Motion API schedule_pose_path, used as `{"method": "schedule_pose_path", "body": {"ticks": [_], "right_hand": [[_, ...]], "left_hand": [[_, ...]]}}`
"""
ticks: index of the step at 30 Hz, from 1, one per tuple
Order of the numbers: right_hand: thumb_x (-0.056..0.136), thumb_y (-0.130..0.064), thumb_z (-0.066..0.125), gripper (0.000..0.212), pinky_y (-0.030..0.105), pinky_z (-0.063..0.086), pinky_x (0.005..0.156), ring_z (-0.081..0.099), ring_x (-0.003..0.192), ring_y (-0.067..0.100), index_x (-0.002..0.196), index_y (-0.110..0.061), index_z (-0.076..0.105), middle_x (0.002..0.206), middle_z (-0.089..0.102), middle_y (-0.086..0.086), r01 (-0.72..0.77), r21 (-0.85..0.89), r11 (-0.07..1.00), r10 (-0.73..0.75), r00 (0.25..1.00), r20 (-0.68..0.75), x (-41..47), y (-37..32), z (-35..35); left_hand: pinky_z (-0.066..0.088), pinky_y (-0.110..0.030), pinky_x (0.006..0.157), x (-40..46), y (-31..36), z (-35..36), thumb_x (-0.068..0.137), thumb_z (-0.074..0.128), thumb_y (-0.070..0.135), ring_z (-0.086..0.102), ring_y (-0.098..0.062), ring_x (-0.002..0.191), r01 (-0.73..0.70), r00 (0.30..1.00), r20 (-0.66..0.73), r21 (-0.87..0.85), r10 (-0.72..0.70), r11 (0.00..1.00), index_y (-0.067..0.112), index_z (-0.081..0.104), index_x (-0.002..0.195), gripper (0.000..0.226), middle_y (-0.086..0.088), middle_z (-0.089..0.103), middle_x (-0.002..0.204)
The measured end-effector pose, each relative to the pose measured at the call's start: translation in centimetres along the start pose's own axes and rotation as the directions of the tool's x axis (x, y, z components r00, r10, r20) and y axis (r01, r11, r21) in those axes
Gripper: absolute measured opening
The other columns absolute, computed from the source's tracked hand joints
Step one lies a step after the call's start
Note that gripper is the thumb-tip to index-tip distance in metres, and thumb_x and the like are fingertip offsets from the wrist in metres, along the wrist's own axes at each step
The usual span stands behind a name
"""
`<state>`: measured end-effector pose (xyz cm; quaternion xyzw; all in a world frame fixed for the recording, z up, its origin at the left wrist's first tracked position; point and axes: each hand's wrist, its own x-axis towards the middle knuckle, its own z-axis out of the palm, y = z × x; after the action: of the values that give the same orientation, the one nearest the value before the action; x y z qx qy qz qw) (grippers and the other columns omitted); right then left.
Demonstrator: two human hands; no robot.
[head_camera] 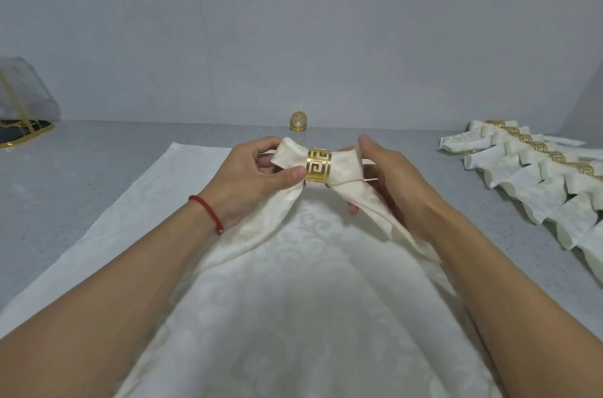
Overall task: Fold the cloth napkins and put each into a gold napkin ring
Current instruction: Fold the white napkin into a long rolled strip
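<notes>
Both hands hold a cream napkin (346, 174) up over the grey tabletop (81, 169), w/ a gold ring (318, 166) round its middle. Left hand (257, 172) pinches napkin just beside the ring, thumb touching the ring; right hand (388, 175) grips the other end. Flat cloth (293, 283) lies underneath. Finished ringed napkins (535, 175) are lined up at right; spare ring (299, 121) stands by the wall.
</notes>
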<state>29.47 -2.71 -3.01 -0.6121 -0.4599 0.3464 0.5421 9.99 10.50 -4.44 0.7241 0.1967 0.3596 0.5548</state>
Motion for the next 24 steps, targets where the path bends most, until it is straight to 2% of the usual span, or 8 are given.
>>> {"method": "schedule_pose_path", "body": {"ticks": [2, 5, 8, 10, 15, 17, 21, 24], "right_hand": [[0.104, -0.045, 0.052, 0.04, 0.029, 0.046, 0.057, 0.065, 0.056, 0.024, 0.099, -0.013, 0.076, 0.074, 0.073, 0.015, 0.032, -0.082, 0.996, -0.033, 0.999, -0.01, 0.1, 0.2, -0.7], [0.101, -0.031, 0.064, 0.022, 0.024, 0.036, 0.045, 0.044, 0.04, 0.01, 0.101, -0.012, 0.074, 0.051, 0.057, -0.01, 0.106, -0.224, 0.969, -0.124, 0.99, -0.068, 0.0, 0.9, -0.8], [0.099, -0.034, 0.066, 0.019, 0.028, 0.037, 0.047, 0.037, 0.041, 0.01, 0.095, -0.018, 0.075, 0.047, 0.045, -0.014, 0.116, -0.305, 0.945, -0.154, 0.983, -0.101, 0.3, 1.1, -0.7], [0.098, -0.038, 0.066, 0.023, 0.033, 0.041, 0.053, 0.04, 0.045, 0.012, 0.086, -0.019, 0.073, 0.05, 0.043, -0.012, 0.127, -0.365, 0.922, -0.164, 0.984, -0.072, 0.2, 0.5, -1.0], [0.096, -0.045, 0.063, 0.035, 0.026, 0.036, 0.056, 0.045, 0.052, 0.007, 0.076, -0.017, 0.067, 0.056, 0.048, -0.013, 0.121, -0.601, 0.79, -0.203, 0.977, -0.071, -1.0, -2.1, -3.5], [0.097, -0.042, 0.062, 0.04, 0.024, 0.028, 0.052, 0.036, 0.049, 0.006, 0.066, -0.017, 0.057, 0.052, 0.04, -0.013, 0.096, -0.657, 0.748, -0.22, 0.969, -0.109, -2.6, -2.7, -5.5], [0.096, -0.04, 0.063, 0.04, 0.028, 0.03, 0.055, 0.041, 0.053, 0.009, 0.064, -0.017, 0.058, 0.054, 0.046, -0.01, 0.006, -0.706, 0.708, -0.207, 0.958, -0.2, -6.4, -2.5, -10.2], [0.096, -0.039, 0.063, 0.028, 0.029, 0.037, 0.058, 0.053, 0.065, 0.012, 0.073, -0.023, 0.066, 0.068, 0.063, -0.006, -0.1, -0.737, 0.669, -0.177, 0.941, -0.288, -10.0, -1.8, -14.7]], "left_hand": [[0.055, -0.04, 0.096, 0.3, 0.4, -0.2, 0.08, 0.081, 0.011, 0.072, -0.028, 0.101, 0.034, 0.999, 0.007, 0.025, -0.034, 0.999, 0.008, 0.067, 0.118, 0.04, -0.011, 0.075, 0.109], [0.057, -0.033, 0.085, 0.8, 1.9, -0.6, 0.079, 0.084, 0.015, 0.074, -0.023, 0.092, 0.085, 0.992, 0.076, 0.215, -0.103, 0.973, 0.013, 0.07, 0.111, 0.035, -0.008, 0.076, 0.101], [0.054, -0.03, 0.068, 1.0, 3.5, -0.7, 0.078, 0.085, 0.024, 0.072, -0.019, 0.077, 0.103, 0.983, 0.094, 0.429, -0.158, 0.897, 0.019, 0.072, 0.103, 0.029, -0.003, 0.077, 0.089], [0.056, -0.034, 0.069, 1.0, 4.7, -0.3, 0.077, 0.085, 0.022, 0.074, -0.024, 0.08, 0.109, 0.985, 0.064, 0.48, -0.159, 0.87, 0.016, 0.072, 0.101, 0.027, -0.004, 0.077, 0.089], [0.059, -0.042, 0.086, 1.2, 7.2, 1.5, 0.083, 0.081, 0.024, 0.074, -0.027, 0.09, 0.248, 0.948, 0.095, 0.383, -0.305, 0.89, 0.005, 0.072, 0.108, 0.032, -0.014, 0.076, 0.101], [0.057, -0.037, 0.084, 1.2, 7.6, 3.8, 0.088, 0.075, 0.029, 0.07, -0.024, 0.085, 0.305, 0.933, 0.103, 0.287, -0.346, 0.908, 0.0, 0.07, 0.114, 0.039, -0.019, 0.074, 0.108], [0.058, -0.025, 0.071, 0.3, 7.3, 10.4, 0.097, 0.064, 0.015, 0.069, -0.019, 0.079, 0.432, 0.884, 0.166, 0.067, -0.437, 0.899, -0.009, 0.064, 0.118, 0.033, -0.016, 0.071, 0.1], [0.057, -0.035, 0.093, 0.2, 6.5, 17.4, 0.097, 0.061, 0.009, 0.067, -0.023, 0.091, 0.482, 0.858, 0.225, -0.042, -0.462, 0.875, -0.011, 0.061, 0.12, 0.031, -0.02, 0.069, 0.109]]}}
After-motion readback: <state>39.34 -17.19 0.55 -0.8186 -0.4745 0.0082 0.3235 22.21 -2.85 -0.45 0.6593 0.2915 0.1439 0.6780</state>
